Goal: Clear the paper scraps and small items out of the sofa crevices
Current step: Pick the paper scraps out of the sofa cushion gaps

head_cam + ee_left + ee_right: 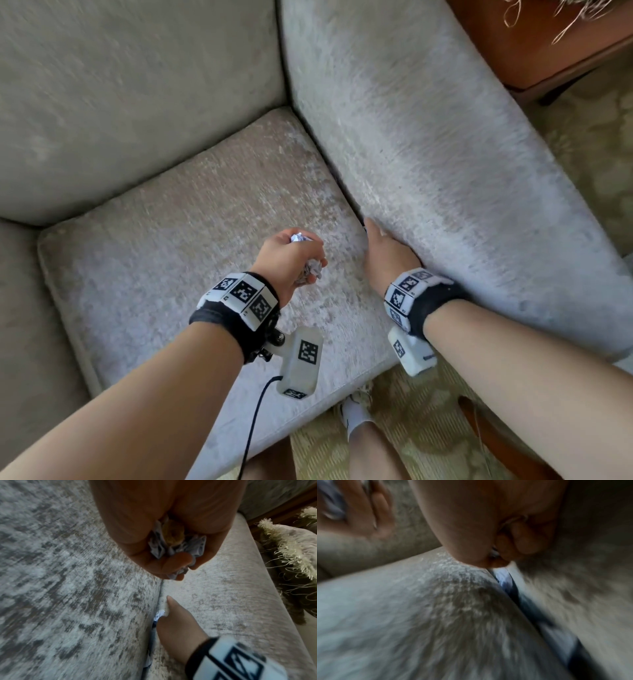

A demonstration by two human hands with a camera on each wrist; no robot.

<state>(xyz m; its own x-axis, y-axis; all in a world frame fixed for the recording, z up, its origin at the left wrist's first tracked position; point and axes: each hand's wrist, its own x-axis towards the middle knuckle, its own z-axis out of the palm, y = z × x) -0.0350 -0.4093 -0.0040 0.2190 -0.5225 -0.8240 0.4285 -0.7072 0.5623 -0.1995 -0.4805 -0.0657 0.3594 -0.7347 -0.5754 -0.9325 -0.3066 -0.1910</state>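
Note:
My left hand (291, 260) hovers over the grey seat cushion (191, 226) and grips a wad of crumpled paper scraps (314, 272); the wad also shows in the fist (173, 547). My right hand (383, 250) reaches into the crevice (342, 185) between the cushion and the right armrest (438, 154). Its curled fingers (522, 543) and thumb pinch the top of a white paper scrap (504, 577) wedged in the gap, seen beside the hand (159, 614). More pale scraps lie lower in the crevice (556, 635).
The sofa backrest (120, 102) rises behind the seat. Wooden furniture (534, 44) and patterned carpet (592, 147) lie past the armrest. A fringed cushion (291, 550) sits beyond it. My foot in a white sock (356, 414) stands at the sofa's front edge.

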